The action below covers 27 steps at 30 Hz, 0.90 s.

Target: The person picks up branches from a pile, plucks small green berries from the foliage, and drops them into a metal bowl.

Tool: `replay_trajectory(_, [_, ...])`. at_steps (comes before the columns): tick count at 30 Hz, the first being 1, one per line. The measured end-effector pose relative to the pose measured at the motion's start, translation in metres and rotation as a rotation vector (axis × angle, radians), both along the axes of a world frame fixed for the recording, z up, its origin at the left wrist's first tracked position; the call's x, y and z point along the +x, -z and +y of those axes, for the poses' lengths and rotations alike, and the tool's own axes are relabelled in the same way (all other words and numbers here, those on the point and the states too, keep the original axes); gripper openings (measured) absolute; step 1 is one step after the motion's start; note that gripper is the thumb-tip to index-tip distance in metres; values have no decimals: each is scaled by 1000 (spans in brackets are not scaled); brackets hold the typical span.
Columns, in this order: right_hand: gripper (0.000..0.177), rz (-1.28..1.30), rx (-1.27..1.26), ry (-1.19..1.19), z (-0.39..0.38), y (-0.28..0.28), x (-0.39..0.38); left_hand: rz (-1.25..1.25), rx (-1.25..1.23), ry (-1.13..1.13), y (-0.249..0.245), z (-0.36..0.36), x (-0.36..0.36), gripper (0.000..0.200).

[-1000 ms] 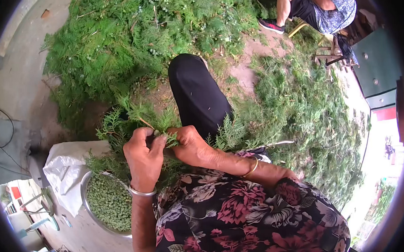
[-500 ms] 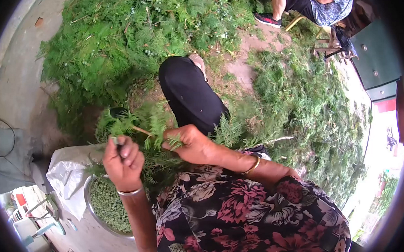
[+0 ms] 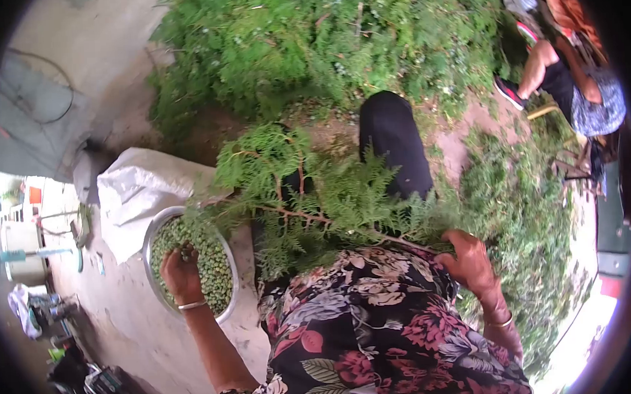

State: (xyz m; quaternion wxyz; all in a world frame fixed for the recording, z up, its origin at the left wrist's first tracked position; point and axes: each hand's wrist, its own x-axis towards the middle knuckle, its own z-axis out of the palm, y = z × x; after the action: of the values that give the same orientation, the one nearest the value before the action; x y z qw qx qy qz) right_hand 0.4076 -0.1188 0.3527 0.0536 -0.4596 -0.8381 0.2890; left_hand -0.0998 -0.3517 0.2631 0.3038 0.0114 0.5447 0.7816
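Observation:
My left hand [image 3: 181, 275] is over a round metal bowl [image 3: 233, 299] of small green cones or berries [image 3: 213, 261]. Its fingers are curled down at the pile, and small green pieces show at the fingertips. On the right, my right hand [image 3: 469, 259] pinches the woody end of a leafy green branch [image 3: 316, 217]. That branch lies across my lap, its fronds spreading left over my knees toward the bowl.
A white sack [image 3: 142, 183] lies beyond the bowl. Cut greenery [image 3: 309, 42] is heaped ahead, with more [image 3: 521, 230] spread at the right. Another person [image 3: 593, 97] sits at the upper right. Various items [image 3: 91, 379] are at the lower left.
My left hand has moved from the branch to the bowl. My right hand has shifted right with the branch, now stretched across my lap. The view has turned left.

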Motion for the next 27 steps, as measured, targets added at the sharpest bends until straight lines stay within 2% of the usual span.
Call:
replay_trajectory(1, [34, -61, 96, 36, -4, 6, -1, 10, 4, -27, 14, -21, -8, 33])
replay_trajectory(3, [29, -35, 180, 35, -10, 28, 6, 888, -903, 206, 27, -50, -13, 44])
replay_trajectory(4, [24, -15, 261, 67, -11, 34, 6, 309, -629, -243, 10, -31, 4, 55])
replay_trajectory(5, [24, -7, 271, 57, -10, 34, 3, 310, -621, -257, 30, -47, -7, 55])
replay_trajectory(7, [17, 200, 28, 246, -8, 31, 0, 1015, -1131, -199, 91, -81, -34, 55])
replay_trajectory(8, [13, 317, -9, 302, -6, 15, -17, 604, -848, -229, 54, -49, -2, 45])
replay_trajectory(9, [13, 311, 10, 317, 0, 9, -25, 600, -827, -213, 56, -47, 0, 45])
replay_trajectory(11, [19, 345, -1, 277, 16, -3, -30, 230, -707, -97, 68, -36, 3, 25])
replay_trajectory(12, [22, 394, -76, 316, 24, -11, -36, 220, -624, -159, 54, -12, 24, 13])
replay_trajectory(13, [25, 447, -150, 358, 33, -20, -40, 221, -598, -123, 63, -5, 24, 13])
replay_trajectory(15, [28, 629, -360, 441, 51, -25, -43, 369, -587, 61, 78, 2, 29, 15])
replay_trajectory(16, [32, 751, -519, 495, 55, -38, -49, 333, -572, 72, 80, 13, 37, 24])
replay_trajectory(17, [32, 900, -662, 488, 62, -39, -45, 298, -553, 79, 67, 27, 52, 34])
replay_trajectory(19, [28, 1087, -879, 468, 72, -49, -41, 416, -580, 191, 59, 40, 63, 32])
replay_trajectory(20, [23, 1110, -863, 545, 74, -46, -37, 454, -590, 216, 57, 45, 67, 32])
replay_trajectory(21, [21, 1207, -930, 453, 79, -40, -31, 466, -560, 220, 56, 50, 70, 32])
replay_trajectory(22, [21, 1249, -950, 475, 79, -39, -28, 475, -579, 235, 55, 54, 73, 30])
replay_trajectory(25, [23, 1354, -1010, 472, 76, -32, -19, 471, -584, 262, 37, 72, 79, 28])
replay_trajectory(27, [26, 1393, -998, 566, 71, -27, -15, 460, -578, 276, 27, 80, 82, 27])
